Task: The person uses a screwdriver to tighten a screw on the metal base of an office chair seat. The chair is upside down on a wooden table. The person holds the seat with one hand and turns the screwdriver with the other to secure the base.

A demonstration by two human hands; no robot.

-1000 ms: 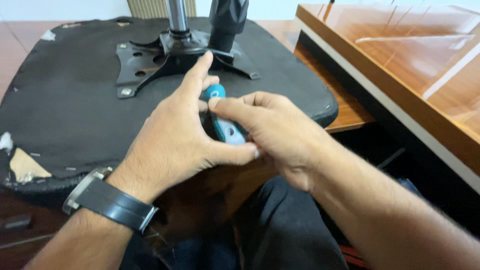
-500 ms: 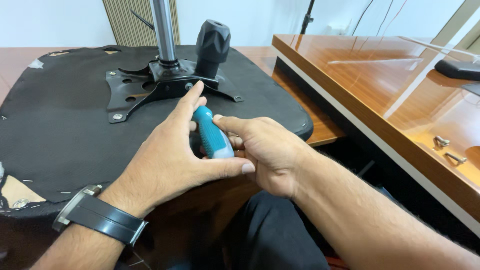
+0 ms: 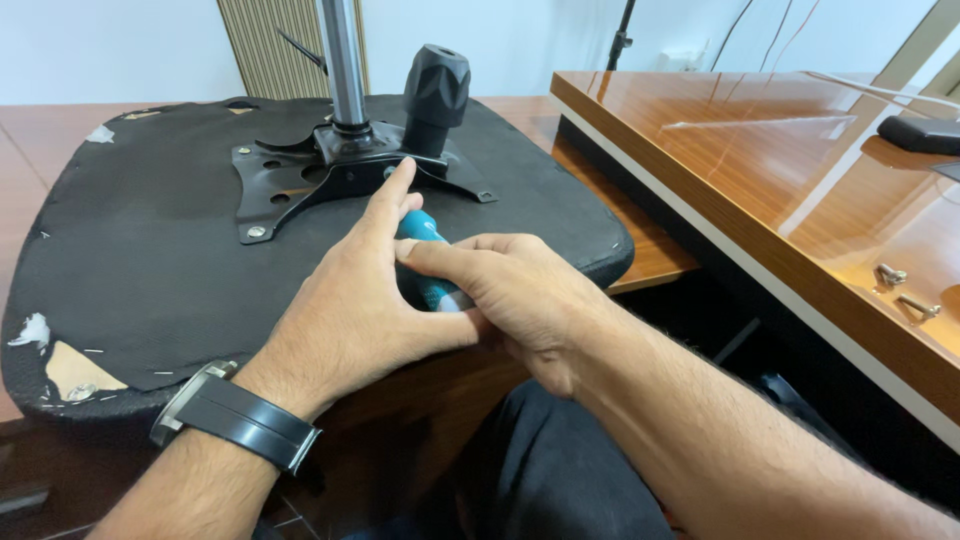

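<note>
An upturned black chair seat (image 3: 150, 250) lies before me with its black metal mounting plate (image 3: 300, 180), a chrome column (image 3: 343, 60) and a black knob (image 3: 437, 95) standing up from it. My right hand (image 3: 515, 290) is wrapped around the teal handle of a screwdriver (image 3: 425, 260) that points toward the plate. My left hand (image 3: 355, 300), with a black wristwatch (image 3: 235, 418), rests on the seat and presses against the handle, its index finger stretched to the plate's edge. The tool's tip is hidden behind my fingers.
A glossy wooden desk (image 3: 760, 180) runs along the right, with two loose screws (image 3: 905, 290) near its edge and a dark object (image 3: 920, 133) at the far end. The seat's torn cover shows a pale patch (image 3: 75, 368) at the left corner.
The view has tilted up and drawn back slightly. Both hands stay on the teal handle, and my right hand's grip has turned a little around it.
</note>
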